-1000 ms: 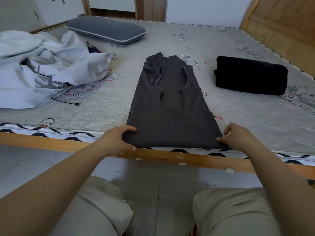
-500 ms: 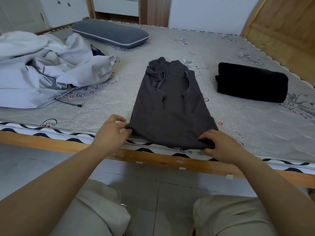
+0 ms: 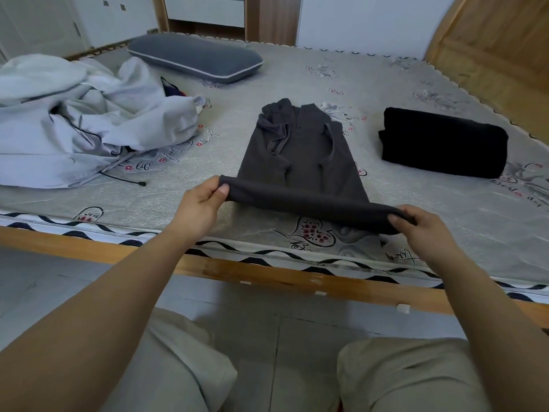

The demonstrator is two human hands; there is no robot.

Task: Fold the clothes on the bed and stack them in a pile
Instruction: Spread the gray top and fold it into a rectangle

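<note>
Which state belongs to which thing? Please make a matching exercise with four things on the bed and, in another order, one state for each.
Things:
1. dark grey garment
2. black garment
3. pillow
4. light grey bedding

States:
A. crumpled in a heap at the left
B. near hem lifted, pinched by the left hand and the right hand
C. lying flat at the far side
D. already folded, at the right

Pairs: 1-B, 2-D, 3-C, 4-A

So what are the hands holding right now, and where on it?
Both hold the dark grey garment by its near hem: left hand pinches the left corner, right hand the right corner.
</note>
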